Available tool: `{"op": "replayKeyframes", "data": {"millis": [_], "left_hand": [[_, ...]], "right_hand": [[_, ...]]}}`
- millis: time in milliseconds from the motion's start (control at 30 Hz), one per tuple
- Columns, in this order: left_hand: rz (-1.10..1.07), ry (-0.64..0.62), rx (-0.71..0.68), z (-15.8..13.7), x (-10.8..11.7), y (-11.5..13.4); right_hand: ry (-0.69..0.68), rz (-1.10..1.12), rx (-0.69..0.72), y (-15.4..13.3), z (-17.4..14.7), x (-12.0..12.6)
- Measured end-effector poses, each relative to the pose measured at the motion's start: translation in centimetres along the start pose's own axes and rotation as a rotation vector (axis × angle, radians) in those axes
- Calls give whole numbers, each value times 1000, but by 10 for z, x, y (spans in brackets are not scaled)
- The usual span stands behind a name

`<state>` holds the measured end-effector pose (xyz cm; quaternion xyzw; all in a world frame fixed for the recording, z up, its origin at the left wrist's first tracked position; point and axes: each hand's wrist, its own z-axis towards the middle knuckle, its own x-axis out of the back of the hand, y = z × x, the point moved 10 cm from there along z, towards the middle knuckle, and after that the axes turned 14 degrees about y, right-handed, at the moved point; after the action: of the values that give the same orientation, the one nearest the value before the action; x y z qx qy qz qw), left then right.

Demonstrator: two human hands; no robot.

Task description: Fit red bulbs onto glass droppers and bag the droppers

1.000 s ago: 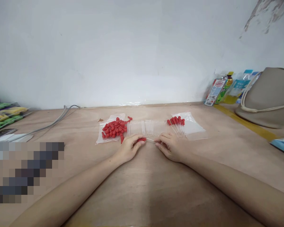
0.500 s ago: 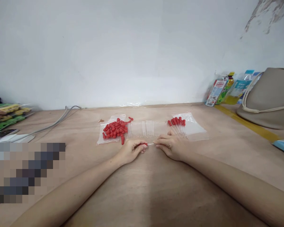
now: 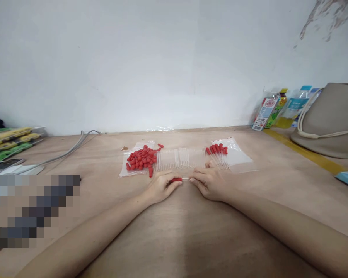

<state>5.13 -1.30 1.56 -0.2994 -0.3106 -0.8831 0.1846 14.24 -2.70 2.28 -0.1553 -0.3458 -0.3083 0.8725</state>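
Note:
My left hand [image 3: 160, 187] pinches a red rubber dropper bulb [image 3: 176, 179] between thumb and fingers. A thin clear dropper tube [image 3: 185, 179] runs from the bulb's end to my right hand [image 3: 209, 183], whose fingertips close on it. How deep the tube sits in the bulb cannot be seen. Beyond my left hand, many loose red bulbs [image 3: 140, 159] lie heaped on a clear plastic bag [image 3: 124, 170]. A row of clear tubes [image 3: 176, 159] lies side by side in the middle. Several droppers with red bulbs [image 3: 219, 149] lie past my right hand.
Another clear bag [image 3: 239, 152] lies at the right. Bottles and a carton [image 3: 266, 112] stand against the wall beside a grey-beige bag [image 3: 330, 119]. A grey cable [image 3: 63, 153], yellow and green packets [image 3: 14, 143] and a phone [image 3: 7, 166] are at the left.
My left thumb has moved forward along the red bulb, and both hands have come slightly nearer me. At the far left, another person's hand has gone from the packets.

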Motion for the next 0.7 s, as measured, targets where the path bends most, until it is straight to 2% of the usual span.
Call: {"op": "replayKeyframes", "data": {"millis": [267, 400, 533, 633, 700], "left_hand": [[-46, -2, 17, 0, -1, -2], [-92, -1, 113, 2, 0, -10], [-170, 53, 238, 2, 2, -24], [-197, 47, 290, 0, 0, -31], [-171, 2, 280, -1, -3, -32]], "right_hand": [[-97, 99, -133, 3, 3, -12], [-159, 126, -165, 3, 7, -12], [-240, 103, -155, 6, 12, -5], [-307, 69, -292, 38, 12, 0], [-246, 24, -486, 76, 10, 12]]}}
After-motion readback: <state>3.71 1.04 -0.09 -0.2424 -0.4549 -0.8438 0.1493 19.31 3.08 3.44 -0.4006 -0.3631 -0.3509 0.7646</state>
